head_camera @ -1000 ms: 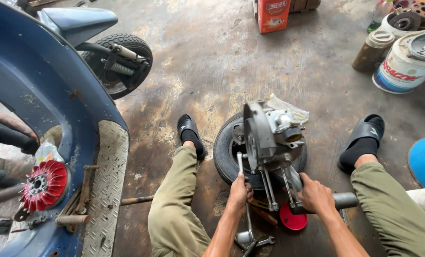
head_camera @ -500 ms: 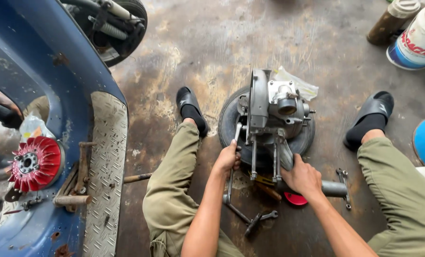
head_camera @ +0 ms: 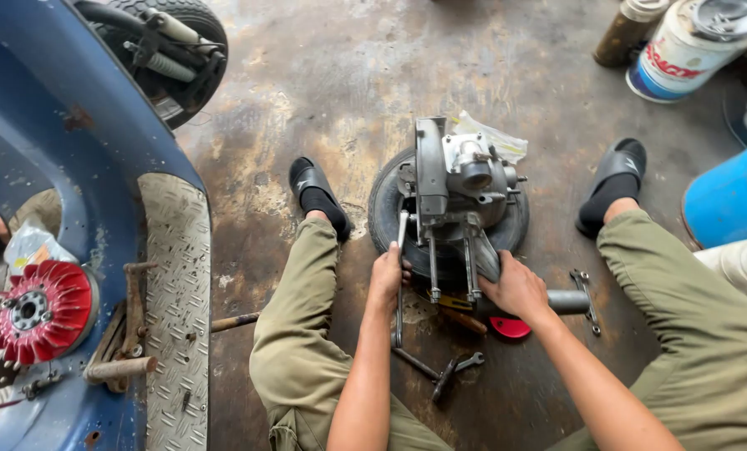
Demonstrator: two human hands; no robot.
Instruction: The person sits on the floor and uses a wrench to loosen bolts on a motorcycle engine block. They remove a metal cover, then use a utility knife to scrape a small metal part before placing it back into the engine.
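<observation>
At the nine o'clock edge of the view, a red finned metal flywheel (head_camera: 46, 311) sits on the side of a blue painted scooter body (head_camera: 52, 125) with a ribbed aluminium footboard (head_camera: 177, 292). A black rubber scooter wheel (head_camera: 173, 50) shows at eleven o'clock.

The person sits on the stained concrete floor (head_camera: 307, 100) with legs spread in olive trousers, a black slide sandal (head_camera: 311, 179) on each foot. Between the legs, near the centre, a grey cast-metal engine block (head_camera: 457, 179) stands on a small black rubber tyre (head_camera: 386, 209) that lies flat on the floor.

The left hand (head_camera: 388, 277) is at six o'clock from the block's left edge; its fingers are clamped round a long steel wrench (head_camera: 400, 276) that runs upright from the block down toward the floor. The right hand (head_camera: 515, 288), at five o'clock from the block, presses on the block's lower part with fingers curled together; what they grip cannot be told. A round red plastic cap (head_camera: 510, 327) lies just below that hand, and a short grey metal tube (head_camera: 567, 301) lies just beside it at three o'clock.

A pair of dark steel spanners (head_camera: 449, 372) lies on the floor at six o'clock. At one o'clock stands a white and blue metal oil can (head_camera: 683, 54), and a blue plastic drum (head_camera: 733, 196) is at three o'clock.
</observation>
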